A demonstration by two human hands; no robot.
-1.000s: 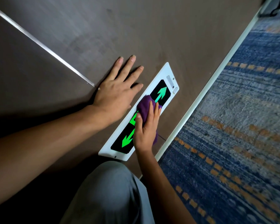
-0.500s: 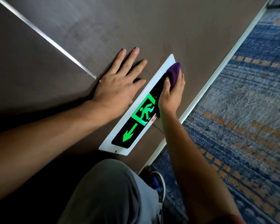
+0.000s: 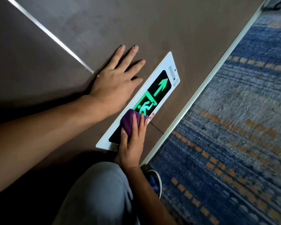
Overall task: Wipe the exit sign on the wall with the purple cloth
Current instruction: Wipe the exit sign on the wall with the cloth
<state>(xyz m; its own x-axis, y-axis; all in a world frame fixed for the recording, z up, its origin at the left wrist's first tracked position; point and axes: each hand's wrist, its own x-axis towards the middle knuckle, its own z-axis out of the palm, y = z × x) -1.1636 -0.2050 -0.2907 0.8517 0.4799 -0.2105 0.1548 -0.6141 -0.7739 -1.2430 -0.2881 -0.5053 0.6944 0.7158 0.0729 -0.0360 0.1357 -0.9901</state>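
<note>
Left hand (image 3: 113, 82) lies flat and spread on the brown wall (image 3: 136, 21), holding nothing, just beside the exit sign (image 3: 154, 88). Right hand (image 3: 132, 143) presses the purple cloth (image 3: 128, 121) against the sign's near half. Sign: white frame, black face, lit green arrow and running figure. Cloth and hand hide the near end of the face.

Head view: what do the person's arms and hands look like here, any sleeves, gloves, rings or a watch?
Both arms are bare up to the frame edge, with no sleeves in view. The left hand and right hand wear no gloves, and no rings, watch or wristband show on either hand or wrist. Fingernails are short and unpainted. No markings are visible on the forearms.
</note>
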